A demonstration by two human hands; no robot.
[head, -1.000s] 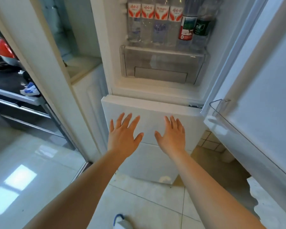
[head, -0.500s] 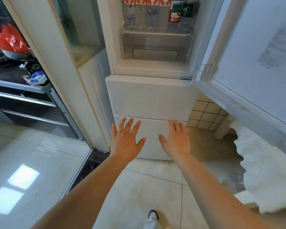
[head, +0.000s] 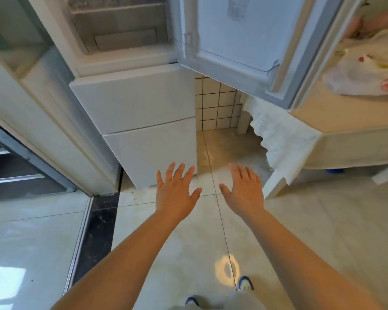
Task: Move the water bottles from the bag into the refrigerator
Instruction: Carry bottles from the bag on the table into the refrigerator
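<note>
Both the left hand (head: 176, 195) and the right hand (head: 244, 193) are spread flat, holding nothing. The refrigerator door (head: 238, 41) stands open beside them; I think an arm could bump it.

This is a home, at the edge of a kitchen. A white refrigerator (head: 143, 101) stands with its upper door (head: 240, 41) swung open beside a patch of small square wall tiles (head: 215, 104). Glossy pale floor tiles (head: 170, 253) run underfoot, a dark threshold strip (head: 99, 231) marks a sliding doorway, and a table with a lace-edged cloth (head: 282, 139) carries a plastic shopping bag (head: 363, 79).
</note>
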